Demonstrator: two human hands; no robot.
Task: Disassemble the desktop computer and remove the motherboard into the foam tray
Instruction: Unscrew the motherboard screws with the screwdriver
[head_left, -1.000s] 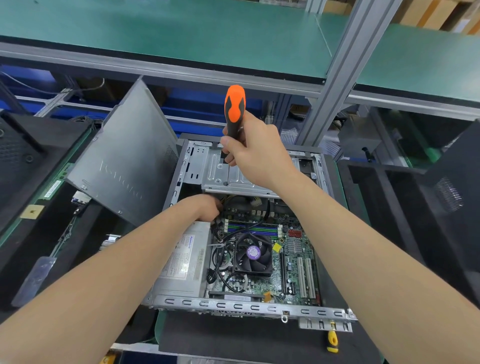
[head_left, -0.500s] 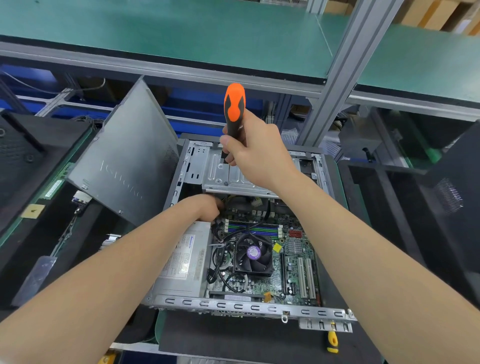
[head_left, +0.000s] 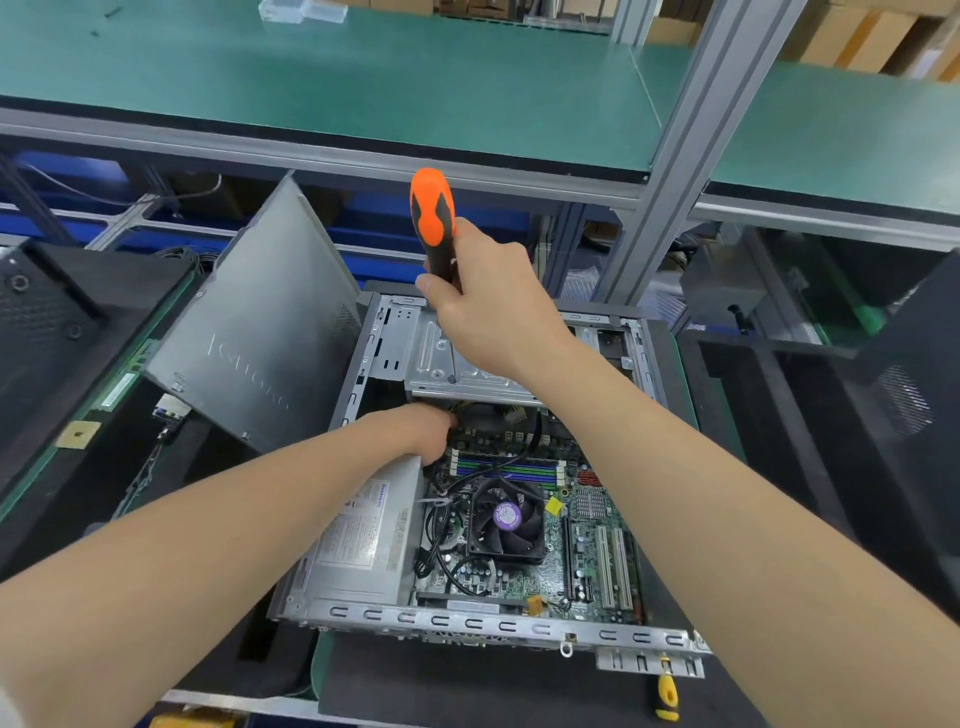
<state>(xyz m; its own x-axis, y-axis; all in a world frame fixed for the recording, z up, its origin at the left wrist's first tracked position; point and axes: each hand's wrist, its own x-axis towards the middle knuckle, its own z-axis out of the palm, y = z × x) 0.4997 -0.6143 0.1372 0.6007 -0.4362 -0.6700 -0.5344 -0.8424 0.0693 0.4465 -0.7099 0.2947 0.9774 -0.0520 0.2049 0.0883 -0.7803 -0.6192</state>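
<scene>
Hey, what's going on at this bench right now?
A person is taking apart an open desktop computer case. The right hand grips an orange-and-black screwdriver, its tip down on the metal drive cage. The left hand reaches inside beside the power supply, fingers hidden. The motherboard sits in the case, not yet removed; the side panel leans at the left.

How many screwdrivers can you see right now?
2. Orange screwdriver in the right hand over the case; yellow screwdriver on the mat by its near right corner. More may be hidden.
</scene>
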